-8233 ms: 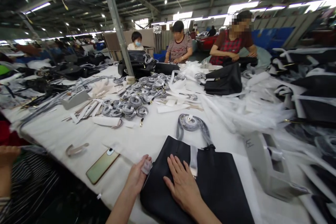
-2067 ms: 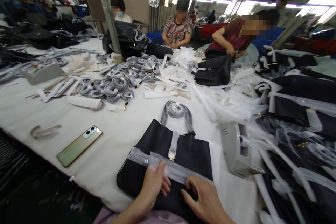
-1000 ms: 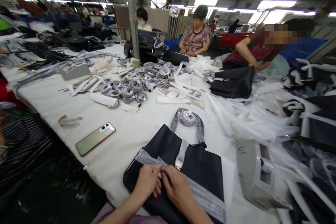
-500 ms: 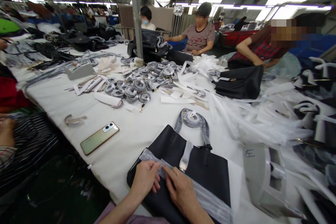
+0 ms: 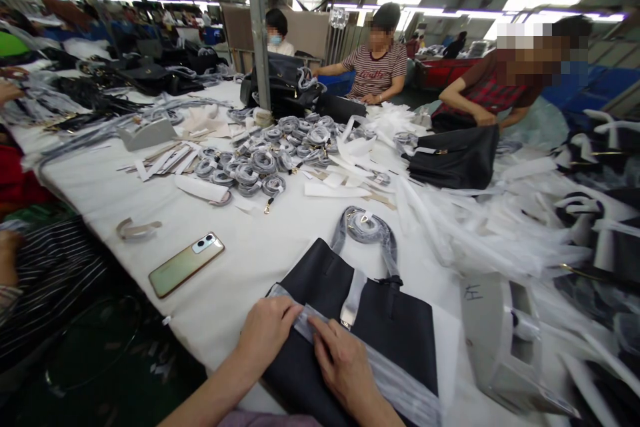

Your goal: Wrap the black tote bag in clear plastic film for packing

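Flat on the white-covered desk (image 5: pixel 235 287) lies a black, smooth-surfaced handbag (image 5: pixel 395 320), a translucent plastic strip (image 5: pixel 400 383) slanting across its front. The left hand (image 5: pixel 267 330) bunches narrow at the strip's left stretch, grip impossible to tell; the right hand (image 5: pixel 345 353), loosely curled, touches the strip with its forefinger.

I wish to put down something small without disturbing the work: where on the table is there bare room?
The widest bare patch of the table lies between the phone, the black bag and the coiled straps. Another lies between the curved beige piece and the paper strips. Right of the bag it is crowded: gray tape dispenser, heaped plastic wrap.
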A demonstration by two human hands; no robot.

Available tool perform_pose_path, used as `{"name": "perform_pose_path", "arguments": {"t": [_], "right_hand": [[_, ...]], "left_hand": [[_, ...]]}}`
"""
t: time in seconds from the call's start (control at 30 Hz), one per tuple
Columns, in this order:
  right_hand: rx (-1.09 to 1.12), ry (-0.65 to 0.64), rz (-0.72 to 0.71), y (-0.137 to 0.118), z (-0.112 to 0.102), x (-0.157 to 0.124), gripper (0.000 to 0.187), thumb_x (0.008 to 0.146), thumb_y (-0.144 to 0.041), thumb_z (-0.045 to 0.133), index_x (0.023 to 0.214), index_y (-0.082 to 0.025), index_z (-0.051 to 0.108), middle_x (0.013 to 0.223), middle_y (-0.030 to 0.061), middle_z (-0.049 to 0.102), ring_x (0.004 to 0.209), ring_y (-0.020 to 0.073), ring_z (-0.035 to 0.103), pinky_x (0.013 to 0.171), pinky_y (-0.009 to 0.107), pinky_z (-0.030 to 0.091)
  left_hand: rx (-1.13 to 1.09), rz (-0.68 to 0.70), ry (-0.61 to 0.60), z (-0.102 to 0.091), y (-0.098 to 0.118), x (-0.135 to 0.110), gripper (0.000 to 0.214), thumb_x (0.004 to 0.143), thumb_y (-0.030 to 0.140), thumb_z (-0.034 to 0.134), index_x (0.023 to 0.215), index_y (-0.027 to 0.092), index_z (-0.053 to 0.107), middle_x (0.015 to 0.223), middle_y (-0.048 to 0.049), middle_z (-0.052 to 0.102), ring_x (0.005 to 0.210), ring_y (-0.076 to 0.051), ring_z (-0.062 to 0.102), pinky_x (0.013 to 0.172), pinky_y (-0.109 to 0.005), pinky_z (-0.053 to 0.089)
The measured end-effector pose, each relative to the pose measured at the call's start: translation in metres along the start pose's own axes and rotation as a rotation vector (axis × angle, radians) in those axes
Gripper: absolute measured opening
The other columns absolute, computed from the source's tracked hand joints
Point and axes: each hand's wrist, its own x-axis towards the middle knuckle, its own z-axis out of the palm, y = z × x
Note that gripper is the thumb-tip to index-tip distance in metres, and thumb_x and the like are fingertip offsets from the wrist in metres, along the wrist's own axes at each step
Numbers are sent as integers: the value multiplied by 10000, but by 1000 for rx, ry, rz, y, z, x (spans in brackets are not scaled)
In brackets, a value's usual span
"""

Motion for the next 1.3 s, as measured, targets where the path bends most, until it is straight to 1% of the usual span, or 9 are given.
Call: {"name": "perform_pose_path", "arguments": {"t": [0.13, 0.3, 0.57, 0.73, 0.83, 0.97, 1.07, 1.17, 1.3], "right_hand": [[12, -12, 16, -1, -1, 1, 313, 951, -245, 385, 1236, -238, 516, 812, 35, 571, 713, 170, 594, 621, 276, 449], [18, 0, 21, -1, 1, 0, 325, 938, -238, 412, 1246, -237, 513, 819, 35, 574, 712, 170, 596, 623, 274, 454], [1, -37, 41, -2, 0, 2, 332, 932, -246, 414, 1249, -255, 509, 836, 35, 581, 731, 181, 610, 635, 286, 471], [6, -11, 39, -3, 0, 2, 327, 922, -239, 427, 1233, -252, 527, 837, 37, 595, 722, 172, 610, 629, 273, 468], [0, -10, 43, -4, -1, 4, 322, 921, -246, 432, 1226, -252, 535, 842, 38, 602, 722, 168, 609, 622, 265, 463], [-23, -16, 44, -7, -2, 6, 321, 922, -245, 423, 1223, -250, 537, 843, 39, 603, 719, 169, 612, 628, 272, 464], [-26, -5, 31, -7, -1, 6, 323, 919, -250, 425, 1221, -256, 537, 824, 34, 597, 716, 171, 610, 625, 273, 463], [-22, 13, 26, -6, 1, 5, 334, 907, -250, 451, 1230, -267, 533, 839, 33, 599, 721, 169, 599, 625, 268, 453], [-55, -10, 62, -10, -3, 2, 355, 894, -228, 466, 1240, -273, 528, 823, 28, 591, 704, 165, 577, 610, 259, 430]], "left_hand": [[317, 141, 121, -1, -3, -2, 242, 912, 302, 482, 744, 208, 629, 808, -44, 629, 837, -227, 576, 718, -332, 419], [354, 221, 185, 5, -8, -1, 230, 900, 283, 515, 703, 202, 600, 753, -35, 573, 783, -220, 515, 734, -357, 394], [123, 194, 268, 0, -36, 6, 178, 872, 268, 540, 712, 203, 497, 731, -1, 512, 751, -189, 487, 717, -333, 398], [-90, 19, 330, 3, -45, 11, 171, 773, 302, 601, 779, 216, 453, 762, 22, 504, 698, -167, 496, 657, -305, 417], [-159, -65, 291, 5, -46, 13, 188, 767, 334, 580, 787, 224, 429, 709, 41, 476, 654, -161, 491, 640, -300, 412], [-271, -81, 252, 1, -52, 15, 157, 845, 368, 473, 789, 223, 448, 689, 32, 497, 638, -163, 515, 643, -304, 426], [-316, -82, 308, -6, -51, 13, 214, 896, 385, 387, 919, 206, 501, 817, -23, 580, 765, -195, 581, 741, -349, 469], [-167, -5, 396, -7, -39, 10, 379, 901, 443, 399, 1157, 171, 467, 1067, -107, 584, 1001, -249, 562, 881, -427, 448], [186, 137, 287, 10, -27, 7, 688, 815, 521, 555, 1371, 182, 336, 1211, -150, 523, 1054, -303, 529, 881, -463, 437]]}}
